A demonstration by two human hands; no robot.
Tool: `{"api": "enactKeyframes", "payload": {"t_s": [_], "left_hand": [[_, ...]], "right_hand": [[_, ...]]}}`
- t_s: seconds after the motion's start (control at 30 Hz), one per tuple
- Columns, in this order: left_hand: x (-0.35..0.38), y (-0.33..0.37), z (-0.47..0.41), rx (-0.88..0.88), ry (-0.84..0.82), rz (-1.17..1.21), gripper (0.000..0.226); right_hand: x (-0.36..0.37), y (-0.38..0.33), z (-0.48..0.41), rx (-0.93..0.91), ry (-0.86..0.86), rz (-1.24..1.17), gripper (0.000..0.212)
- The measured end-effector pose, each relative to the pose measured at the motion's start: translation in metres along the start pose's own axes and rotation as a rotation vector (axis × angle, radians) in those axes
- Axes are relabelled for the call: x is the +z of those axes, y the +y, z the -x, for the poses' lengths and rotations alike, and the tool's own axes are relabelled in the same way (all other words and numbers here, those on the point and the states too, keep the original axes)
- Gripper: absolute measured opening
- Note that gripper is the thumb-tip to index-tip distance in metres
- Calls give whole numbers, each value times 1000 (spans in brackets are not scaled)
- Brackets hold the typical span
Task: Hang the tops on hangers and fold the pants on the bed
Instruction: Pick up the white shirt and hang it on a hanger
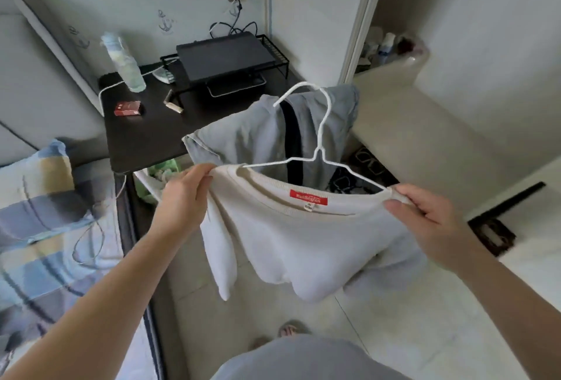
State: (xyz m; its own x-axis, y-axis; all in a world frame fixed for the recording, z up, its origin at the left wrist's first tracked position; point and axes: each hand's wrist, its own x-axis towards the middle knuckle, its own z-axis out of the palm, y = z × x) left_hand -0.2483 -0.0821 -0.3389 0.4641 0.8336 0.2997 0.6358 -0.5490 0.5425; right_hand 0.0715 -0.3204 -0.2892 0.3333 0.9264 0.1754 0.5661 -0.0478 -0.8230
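A cream top (303,243) with a red neck label hangs in front of me on a white wire hanger (321,136), whose arms run inside the neckline and whose hook sticks up. My left hand (185,194) grips the top's left shoulder over the hanger's end. My right hand (425,215) pinches the right shoulder at the other end. Behind the hanger, a grey garment (252,133) with a dark stripe is draped over something I cannot see.
A black desk (145,133) stands ahead with a wire rack, a black device (221,57), a water bottle (124,66) and a red box (127,108). The bed with a plaid pillow (36,188) lies at left. A beige ledge (425,136) runs at right. Tiled floor is below.
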Motion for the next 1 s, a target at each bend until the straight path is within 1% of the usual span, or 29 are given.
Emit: {"api": "enactKeyframes", "payload": {"t_s": [0.07,0.2,0.27,0.33,0.4,0.47,0.53,0.63,0.7,0.73,0.87,1.0], "left_hand": [[12,8,-17,88,-70,19,25],[38,31,-52,242,-171,92,22],[55,49,-72,278,-204,129,20],[73,72,-93,310,-227,156,21],[89,99,-116,380,-277,191,23],[105,129,-142,466,-344,223,26],[122,161,-167,511,-399,249,27],[147,212,-200,498,-457,335,26],[160,245,-218,487,-467,401,27],[166,261,-228,494,-463,423,27],[179,315,-266,476,-488,488,31],[186,355,-293,455,-489,562,47]], "right_hand": [[-7,-3,23,57,76,40,10],[-18,-14,61,180,217,72,21],[-22,-23,73,214,285,70,20],[-29,-30,80,249,358,60,28],[-41,-35,86,289,443,66,36],[-55,-41,91,337,536,47,34],[-70,-44,93,360,616,22,30],[-92,-46,91,387,698,-12,17],[-108,-44,85,398,737,-44,9],[-116,-42,81,393,756,-76,10],[-145,-42,51,340,820,-225,31],[-172,-35,6,282,821,-345,29]]}}
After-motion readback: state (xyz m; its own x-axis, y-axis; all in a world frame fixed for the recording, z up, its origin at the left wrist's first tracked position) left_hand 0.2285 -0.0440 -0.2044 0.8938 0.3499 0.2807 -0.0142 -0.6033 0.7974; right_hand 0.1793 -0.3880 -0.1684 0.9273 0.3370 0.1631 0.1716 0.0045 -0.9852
